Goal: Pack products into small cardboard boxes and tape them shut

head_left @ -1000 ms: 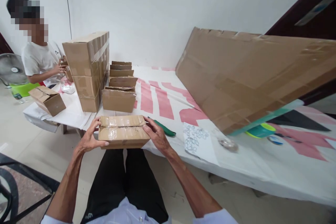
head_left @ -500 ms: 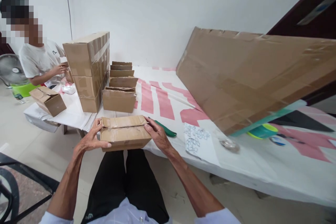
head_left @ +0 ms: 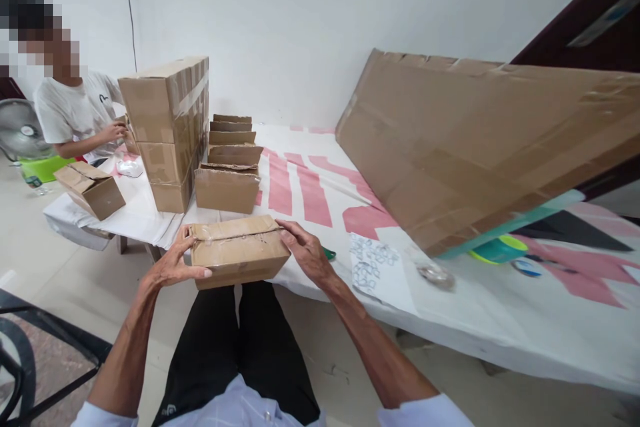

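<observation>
Your carton (head_left: pixel 240 260) sits btwn your L hand (head_left: pixel 173 263) and R hand (head_left: pixel 310 253), on your side of the box stack (head_left: pixel 157 140) & a bit to its R; long axis runs hand to hand, approx across you; L hand's nearer the stack. Both grips part-open, grasping the carton's ends: L thumb on near face, R fingers at R end's top edge, contact looks lighter

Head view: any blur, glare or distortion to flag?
Head view: held box reads fairly sharp, clear item on the table looks smeared; same view, pale sheen on the stacked boxes' tape, soft lighting; same view, large cardboard piece looks stretched rightward, probably wide-angle distortion.
</observation>
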{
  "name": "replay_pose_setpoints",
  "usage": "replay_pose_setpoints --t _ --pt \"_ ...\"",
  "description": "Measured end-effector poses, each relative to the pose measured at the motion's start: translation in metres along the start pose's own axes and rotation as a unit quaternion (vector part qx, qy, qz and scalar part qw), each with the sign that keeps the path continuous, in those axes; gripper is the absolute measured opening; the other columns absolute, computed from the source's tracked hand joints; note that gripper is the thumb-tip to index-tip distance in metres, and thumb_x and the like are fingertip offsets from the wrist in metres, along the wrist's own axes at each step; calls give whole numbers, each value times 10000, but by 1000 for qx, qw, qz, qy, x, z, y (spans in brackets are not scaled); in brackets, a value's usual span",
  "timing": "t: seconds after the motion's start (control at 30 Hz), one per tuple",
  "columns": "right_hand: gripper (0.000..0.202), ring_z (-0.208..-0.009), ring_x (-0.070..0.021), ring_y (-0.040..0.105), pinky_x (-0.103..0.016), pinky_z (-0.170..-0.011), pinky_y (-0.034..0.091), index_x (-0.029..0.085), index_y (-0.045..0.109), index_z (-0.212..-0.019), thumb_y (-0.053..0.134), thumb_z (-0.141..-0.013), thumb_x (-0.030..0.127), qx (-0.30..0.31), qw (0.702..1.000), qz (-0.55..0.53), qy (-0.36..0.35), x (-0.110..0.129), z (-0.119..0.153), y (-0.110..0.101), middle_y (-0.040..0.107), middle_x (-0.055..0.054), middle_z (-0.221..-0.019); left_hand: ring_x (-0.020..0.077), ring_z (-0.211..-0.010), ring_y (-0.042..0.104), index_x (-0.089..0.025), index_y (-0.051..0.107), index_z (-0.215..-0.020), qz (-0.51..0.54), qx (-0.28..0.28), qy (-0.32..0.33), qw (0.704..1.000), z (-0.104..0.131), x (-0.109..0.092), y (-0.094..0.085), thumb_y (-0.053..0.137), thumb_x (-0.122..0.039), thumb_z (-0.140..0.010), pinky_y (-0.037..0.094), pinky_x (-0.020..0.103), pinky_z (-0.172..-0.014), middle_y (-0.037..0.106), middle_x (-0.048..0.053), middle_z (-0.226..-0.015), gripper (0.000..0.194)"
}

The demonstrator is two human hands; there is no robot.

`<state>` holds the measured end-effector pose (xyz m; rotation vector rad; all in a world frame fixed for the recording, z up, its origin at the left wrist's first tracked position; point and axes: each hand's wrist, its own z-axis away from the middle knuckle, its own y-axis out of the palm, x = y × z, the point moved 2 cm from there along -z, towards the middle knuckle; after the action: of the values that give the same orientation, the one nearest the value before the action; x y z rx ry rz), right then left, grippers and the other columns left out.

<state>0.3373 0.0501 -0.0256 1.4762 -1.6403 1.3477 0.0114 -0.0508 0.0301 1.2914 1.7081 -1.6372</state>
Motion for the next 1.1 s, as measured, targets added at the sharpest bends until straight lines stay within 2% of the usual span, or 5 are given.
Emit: replay_pose_setpoints --t 0.17,0.4,0.67,0.87,1.1 --pt "422 -1167 -309 662 -455 -992 546 194 705 -1222 518 -1008 505 -27 980 196 -16 -35 -12 -29 702 -160 -1244 358 -1411 463 -249 697 -1325 -14 -27 8 999 3 4 -2 866 -608 -748 387 529 -1244 494 114 -1394 700" --pt "255 -1188 -306 595 -397 -926 475 202 672 -1190 604 -971 314 106 840 518 126 -86 -11 -44 671 -151 -1271 353 -1442 447 -257 673 -1341 -28 -47 -2 999 5 12 -5 864 -593 -752 384 513 -1250 475 117 -1453 704" --pt "334 -1055 -266 653 -349 -824 483 198 696 -1234 506 -960 224 49 862 494 106 -89 -12 -44 711 -138 -1198 370 -1484 407 -287 591 -1459 -7 -51 -11 999 7 13 -2 864 -596 -758 454 502 -1192 440 129 -1534 813" --pt "399 -837 -277 676 -377 -740 537 176 749 -1051 453 -982 434 -118 966 231 13 -23 -20 -48 750 -120 -944 382 -1453 434 -288 581 -1452 -7 -58 -21 998 5 11 -2 874 -604 -734 481 510 -1157 458 135 -1524 838" --pt "312 -963 -265 746 -389 -888 589 223 816 -1083 634 -964 448 104 985 85 -108 99 -15 -12 818 -68 -1069 386 -1399 488 -245 544 -1428 -3 -64 -32 997 0 5 1 888 -615 -693 500 505 -1118 474 141 -1498 892"
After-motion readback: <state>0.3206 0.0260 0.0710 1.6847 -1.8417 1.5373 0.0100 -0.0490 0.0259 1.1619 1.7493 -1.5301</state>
